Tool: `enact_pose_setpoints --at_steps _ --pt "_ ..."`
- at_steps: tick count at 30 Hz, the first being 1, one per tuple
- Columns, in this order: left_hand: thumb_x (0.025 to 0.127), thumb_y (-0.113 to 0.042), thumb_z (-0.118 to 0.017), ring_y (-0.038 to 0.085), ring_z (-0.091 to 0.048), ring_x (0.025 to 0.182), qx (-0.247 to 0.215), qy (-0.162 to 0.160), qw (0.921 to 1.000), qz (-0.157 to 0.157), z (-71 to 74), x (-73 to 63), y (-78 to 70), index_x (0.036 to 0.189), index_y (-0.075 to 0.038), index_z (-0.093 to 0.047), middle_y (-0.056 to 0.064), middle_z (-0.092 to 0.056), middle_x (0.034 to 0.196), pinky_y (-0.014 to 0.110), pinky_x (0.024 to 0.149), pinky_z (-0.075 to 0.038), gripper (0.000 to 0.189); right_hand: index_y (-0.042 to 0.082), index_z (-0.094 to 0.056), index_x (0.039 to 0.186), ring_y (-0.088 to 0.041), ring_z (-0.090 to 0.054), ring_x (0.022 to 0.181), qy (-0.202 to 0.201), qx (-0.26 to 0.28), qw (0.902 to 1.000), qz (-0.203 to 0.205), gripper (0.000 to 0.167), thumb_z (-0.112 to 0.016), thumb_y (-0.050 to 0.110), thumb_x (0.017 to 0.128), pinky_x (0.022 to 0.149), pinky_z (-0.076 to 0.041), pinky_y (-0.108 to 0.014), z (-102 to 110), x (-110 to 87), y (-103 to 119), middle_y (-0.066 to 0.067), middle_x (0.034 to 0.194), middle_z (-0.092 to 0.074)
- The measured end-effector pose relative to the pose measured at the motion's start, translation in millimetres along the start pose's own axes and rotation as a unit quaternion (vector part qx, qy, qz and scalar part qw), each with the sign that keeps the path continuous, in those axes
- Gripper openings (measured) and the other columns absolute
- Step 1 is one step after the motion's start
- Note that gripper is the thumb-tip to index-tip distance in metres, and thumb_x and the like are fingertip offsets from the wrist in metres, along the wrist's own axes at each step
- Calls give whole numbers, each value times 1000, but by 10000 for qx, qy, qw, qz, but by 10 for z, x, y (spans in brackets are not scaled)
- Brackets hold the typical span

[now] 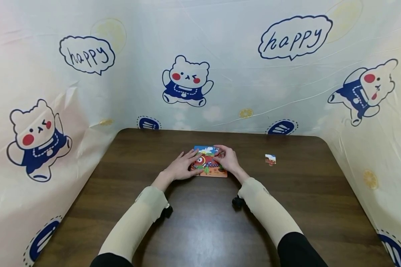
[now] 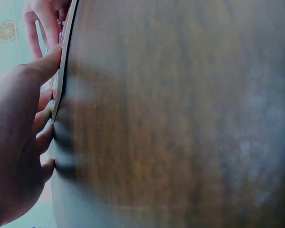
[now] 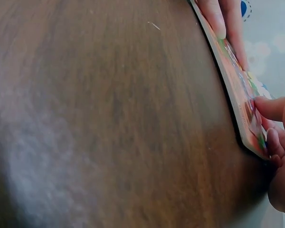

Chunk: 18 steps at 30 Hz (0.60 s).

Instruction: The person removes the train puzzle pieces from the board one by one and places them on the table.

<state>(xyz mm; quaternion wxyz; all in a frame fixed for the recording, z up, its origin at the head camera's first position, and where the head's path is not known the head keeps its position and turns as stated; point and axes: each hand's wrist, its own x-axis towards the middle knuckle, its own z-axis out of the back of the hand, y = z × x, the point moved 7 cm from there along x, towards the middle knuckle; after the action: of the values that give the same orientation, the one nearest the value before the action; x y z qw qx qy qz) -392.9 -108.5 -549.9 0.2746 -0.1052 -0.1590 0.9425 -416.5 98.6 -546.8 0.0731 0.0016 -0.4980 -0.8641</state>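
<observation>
A colourful jigsaw puzzle [image 1: 207,170] lies on the brown table, with a blue sky, a big red figure and an orange ground on it. My left hand [image 1: 181,167] rests on its left side, fingers spread over the picture and thumb along the lower part. At the upper right of the puzzle, my right hand [image 1: 230,160] pinches a puzzle piece between thumb and index finger; the fingers largely hide that piece. In the right wrist view, the right thumb [image 3: 270,108] touches the picture face near the board's edge.
One loose puzzle piece [image 1: 270,160] lies on the table to the right of the puzzle. A patterned curtain [image 1: 234,74] with bears and lettering hangs behind and beside the wooden table [image 1: 200,222]. Dark wrist devices [image 1: 238,203] sit below both cuffs.
</observation>
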Motion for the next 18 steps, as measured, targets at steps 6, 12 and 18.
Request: enact_pose_setpoints --at_steps 6,12,18 --pt "107 -63 -61 30 -14 175 -9 18 10000 -1 -10 0 7 176 -24 -29 4 -18 186 65 140 -10 85 10 -70 144 -17 -54 77 -153 111 9998 18 47 -80 3 99 67 -41 -24 -20 1 -5 -17 109 -74" --pt "107 -64 -61 29 -13 175 -14 15 10000 34 -21 2 26 176 -25 -28 3 -17 186 64 140 -9 86 9 -70 140 -17 -57 78 -210 150 9996 153 44 -81 3 99 69 -44 -24 -13 -1 -10 -18 109 -74" --pt "107 -64 -60 28 -13 175 12 -2 10000 29 -24 -1 33 176 -24 -29 2 -18 186 63 141 -9 85 9 -75 135 -13 -55 72 -374 246 9985 303 38 -83 4 97 65 -41 -24 23 -3 -18 -17 103 -79"
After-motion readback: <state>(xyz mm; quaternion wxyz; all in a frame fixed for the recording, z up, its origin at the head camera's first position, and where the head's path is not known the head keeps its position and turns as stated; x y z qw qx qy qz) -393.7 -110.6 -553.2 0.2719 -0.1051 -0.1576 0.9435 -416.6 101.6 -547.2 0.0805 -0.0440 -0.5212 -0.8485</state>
